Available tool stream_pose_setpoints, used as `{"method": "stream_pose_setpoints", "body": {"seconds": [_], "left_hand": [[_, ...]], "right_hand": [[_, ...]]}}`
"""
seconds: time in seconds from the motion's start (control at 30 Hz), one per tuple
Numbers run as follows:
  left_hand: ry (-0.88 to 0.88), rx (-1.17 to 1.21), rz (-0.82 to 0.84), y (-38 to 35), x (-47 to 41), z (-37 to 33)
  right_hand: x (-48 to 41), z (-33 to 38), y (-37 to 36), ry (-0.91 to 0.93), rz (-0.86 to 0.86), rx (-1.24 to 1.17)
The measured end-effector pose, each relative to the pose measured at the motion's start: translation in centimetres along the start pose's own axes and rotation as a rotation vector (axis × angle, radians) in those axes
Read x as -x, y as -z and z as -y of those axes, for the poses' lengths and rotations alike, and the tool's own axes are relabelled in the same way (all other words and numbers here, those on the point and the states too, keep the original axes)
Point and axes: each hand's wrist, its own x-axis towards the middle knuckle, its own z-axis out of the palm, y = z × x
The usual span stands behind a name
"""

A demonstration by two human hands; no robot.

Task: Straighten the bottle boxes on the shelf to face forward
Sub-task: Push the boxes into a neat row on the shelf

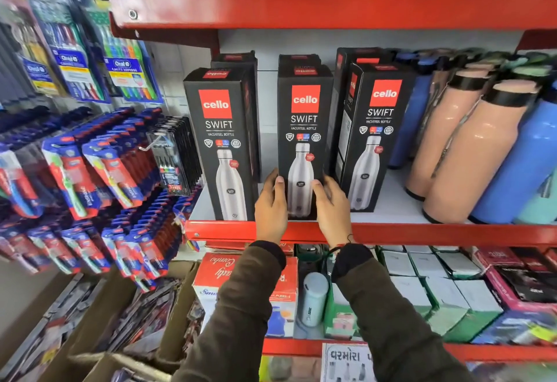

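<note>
Three black Cello Swift bottle boxes stand in a front row on the red-edged shelf (422,232). The middle box (304,122) faces forward; my left hand (270,209) grips its lower left edge and my right hand (333,209) its lower right edge. The left box (221,140) stands upright, turned slightly to the left. The right box (375,131) is angled so its left side panel shows. More black boxes (361,57) stand behind the row.
Peach bottles (470,152) and blue bottles (530,164) crowd the shelf's right side. Toothbrush packs (90,176) hang on the left wall. A lower shelf holds a red carton (223,273) and small green-white boxes (431,285).
</note>
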Motion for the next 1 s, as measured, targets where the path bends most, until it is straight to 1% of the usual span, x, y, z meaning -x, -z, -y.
{"method": "stream_pose_setpoints", "body": {"seconds": [0.23,0.5,0.63,0.7,0.77,0.93,1.0], "left_hand": [[-0.036,-0.01,-0.016,1.0,1.8,0.0],[-0.064,-0.02,-0.021,1.3,2.8,-0.2],[-0.086,0.022,-0.086,0.6,3.4,-0.2],[-0.151,0.026,-0.159,-0.3,4.5,-0.2],[-0.228,0.012,-0.246,-1.4,5.4,0.0],[-0.415,-0.024,-0.366,-4.6,6.9,-0.2],[-0.496,-0.043,-0.352,-6.2,7.2,-0.4]], "right_hand": [[1.6,0.1,1.2,0.03,-0.011,-0.029],[2.2,0.4,1.8,0.042,-0.04,0.021],[2.1,0.3,2.1,0.034,0.005,0.039],[2.0,0.1,2.9,0.058,0.032,0.061],[1.8,-0.2,4.2,0.081,0.017,0.062],[0.6,-0.9,8.3,0.159,-0.184,0.028],[-0.1,-1.4,9.8,0.203,-0.239,0.042]]}}
